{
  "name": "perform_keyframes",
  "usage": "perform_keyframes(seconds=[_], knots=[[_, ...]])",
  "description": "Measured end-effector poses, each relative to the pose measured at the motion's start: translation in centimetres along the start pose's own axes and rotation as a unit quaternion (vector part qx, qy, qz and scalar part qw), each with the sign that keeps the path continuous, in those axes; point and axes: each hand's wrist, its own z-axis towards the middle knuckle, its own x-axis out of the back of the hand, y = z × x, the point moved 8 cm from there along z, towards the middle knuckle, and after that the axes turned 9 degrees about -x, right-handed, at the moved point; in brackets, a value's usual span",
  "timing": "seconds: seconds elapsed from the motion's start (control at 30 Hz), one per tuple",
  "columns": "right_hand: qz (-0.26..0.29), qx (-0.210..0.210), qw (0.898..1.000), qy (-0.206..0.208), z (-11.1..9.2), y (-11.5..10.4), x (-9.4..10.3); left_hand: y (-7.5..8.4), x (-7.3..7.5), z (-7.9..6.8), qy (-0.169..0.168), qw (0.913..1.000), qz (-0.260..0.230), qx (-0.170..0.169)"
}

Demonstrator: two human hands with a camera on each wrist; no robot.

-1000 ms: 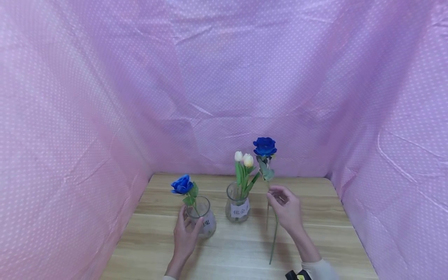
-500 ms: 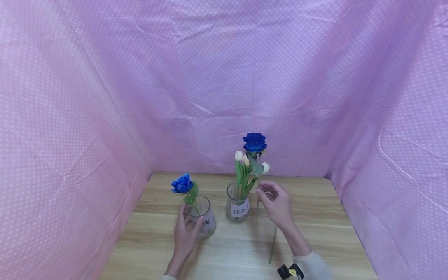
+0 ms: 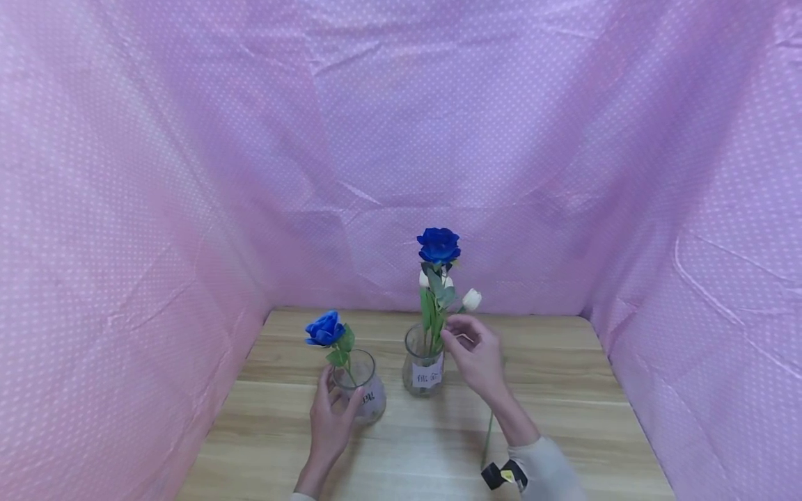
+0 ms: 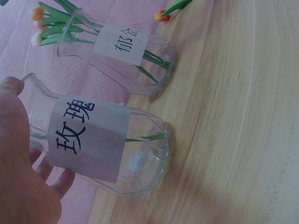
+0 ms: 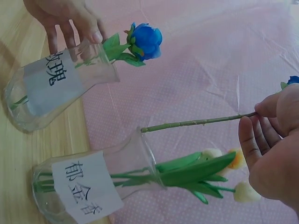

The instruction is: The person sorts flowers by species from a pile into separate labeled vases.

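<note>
My left hand (image 3: 332, 421) holds a glass vase (image 4: 147, 175) with a white paper label and one blue rose (image 3: 324, 328) standing in it. My right hand (image 3: 479, 358) pinches the stem (image 5: 196, 122) of a second, longer blue rose (image 3: 438, 245), held upright. In the right wrist view, the stem's bare lower end is at the rim of a second labelled glass vase (image 5: 135, 147); whether they touch I cannot tell. That vase has several tulips (image 5: 196, 170) in it. The held rose hides part of them in the head view.
One loose tulip (image 3: 472, 300) lies on the wooden table (image 3: 282, 445), right of the tulip vase, partly behind my right hand and forearm. Pink dotted cloth (image 3: 401, 139) surrounds the table at the back and sides.
My right hand has moved left with the rose, from right of the tulip vase to beside its rim. The loose tulip's head has come into sight. The left hand stays on its vase.
</note>
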Motion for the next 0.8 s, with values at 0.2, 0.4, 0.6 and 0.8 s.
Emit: perform_keyframes(seconds=[0.2, 0.4, 0.6, 0.8], knots=[[0.004, -0.011, 1.0, -0.016, 0.6, -0.6, -1.4, 0.0, 0.0, 0.0, -0.003, 1.0, 0.0, 0.002], [0.013, -0.002, 1.0, -0.023, 0.9, -1.1, -2.8, 0.0, 0.0, 0.0, -0.002, 1.0, 0.0, 0.0], [0.017, 0.005, 0.999, -0.034, 1.1, -1.6, -4.2, 0.0, 0.0, 0.0, -0.005, 1.0, 0.004, 0.002], [0.023, 0.02, 0.998, -0.046, 1.4, -2.1, -5.4, 0.0, -0.1, -0.1, -0.006, 1.0, 0.008, 0.002]])
